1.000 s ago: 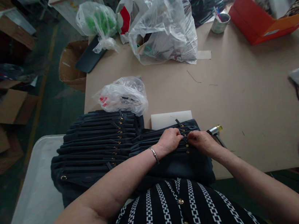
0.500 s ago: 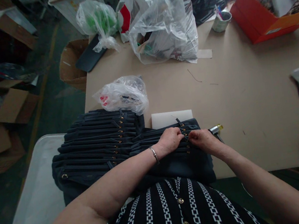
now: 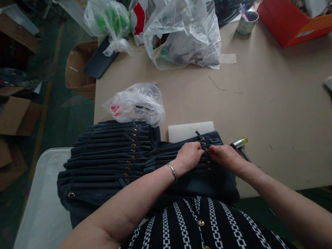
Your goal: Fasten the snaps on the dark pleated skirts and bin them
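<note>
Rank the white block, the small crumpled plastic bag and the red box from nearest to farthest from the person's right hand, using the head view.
1. white block: just beyond the right hand, slightly left.
2. small crumpled plastic bag: farther off, to the left.
3. red box: far back, to the right.

- Your dark blue zippered panels point(image 3: 164, 154) lie flat in an overlapping, fanned stack at the table's point(image 3: 276, 126) near edge, with their small gold pulls lined up in a column.
- A second stack point(image 3: 106, 157) of the same panels lies just to the left, touching the first.
</note>
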`<state>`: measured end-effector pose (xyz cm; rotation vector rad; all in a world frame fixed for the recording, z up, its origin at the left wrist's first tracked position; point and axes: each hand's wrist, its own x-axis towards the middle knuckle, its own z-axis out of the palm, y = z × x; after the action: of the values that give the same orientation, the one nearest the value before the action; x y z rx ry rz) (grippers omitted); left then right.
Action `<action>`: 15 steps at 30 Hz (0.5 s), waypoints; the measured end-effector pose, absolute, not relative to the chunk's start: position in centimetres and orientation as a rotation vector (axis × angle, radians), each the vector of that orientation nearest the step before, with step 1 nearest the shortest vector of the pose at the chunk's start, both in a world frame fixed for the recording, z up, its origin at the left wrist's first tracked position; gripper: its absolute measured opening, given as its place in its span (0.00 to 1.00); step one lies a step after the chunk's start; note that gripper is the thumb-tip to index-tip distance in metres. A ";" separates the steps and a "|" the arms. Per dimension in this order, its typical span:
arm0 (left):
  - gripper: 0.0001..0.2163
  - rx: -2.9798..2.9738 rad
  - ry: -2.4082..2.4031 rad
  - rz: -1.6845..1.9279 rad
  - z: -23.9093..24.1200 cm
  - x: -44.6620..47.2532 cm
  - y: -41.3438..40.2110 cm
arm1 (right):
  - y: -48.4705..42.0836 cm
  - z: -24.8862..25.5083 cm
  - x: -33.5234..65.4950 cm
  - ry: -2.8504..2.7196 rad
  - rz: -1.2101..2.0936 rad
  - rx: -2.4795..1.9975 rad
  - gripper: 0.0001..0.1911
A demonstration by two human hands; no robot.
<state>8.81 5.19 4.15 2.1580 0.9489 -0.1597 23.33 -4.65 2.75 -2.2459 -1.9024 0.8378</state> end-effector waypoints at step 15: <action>0.07 1.767 1.099 0.009 5.7 8.4 6.0 | -4.6 4.3 22.7 -1.812 0.660 -2.176 0.09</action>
<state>8.42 6.01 5.66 1.7667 1.0992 0.0091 22.68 -4.56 4.27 -2.1765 -1.8124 0.6599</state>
